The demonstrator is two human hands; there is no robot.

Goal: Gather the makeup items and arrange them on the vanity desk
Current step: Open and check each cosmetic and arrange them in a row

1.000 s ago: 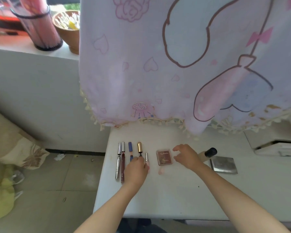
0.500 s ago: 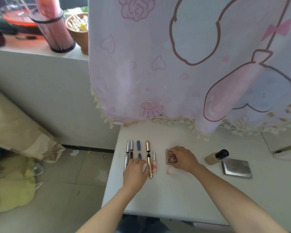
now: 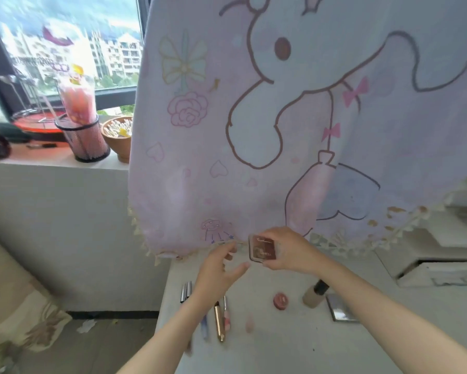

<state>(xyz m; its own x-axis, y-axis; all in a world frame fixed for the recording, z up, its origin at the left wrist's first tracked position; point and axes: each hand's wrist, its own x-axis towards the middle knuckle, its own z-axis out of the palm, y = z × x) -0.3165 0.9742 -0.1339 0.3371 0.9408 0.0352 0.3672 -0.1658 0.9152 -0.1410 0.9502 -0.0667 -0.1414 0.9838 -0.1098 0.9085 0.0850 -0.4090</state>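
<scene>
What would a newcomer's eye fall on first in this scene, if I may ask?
The big pink cartoon cloth hanging above the far edge of the white desk fills most of the view. At its fringe, the right hand holds a small reddish compact up, with the left hand open beside it.

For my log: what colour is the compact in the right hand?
The compact is reddish-brown with a pale rim; head view.

I see my right grip [image 3: 286,251] pinching the pink compact [image 3: 263,248] before the curtain [image 3: 254,157] hem, my left grip [image 3: 218,268] spread loose just beside it, with tubes [image 3: 218,322], a round pot [image 3: 280,300], a bottle [image 3: 314,294] and a silver case [image 3: 341,309] on the surface [image 3: 280,346].
</scene>
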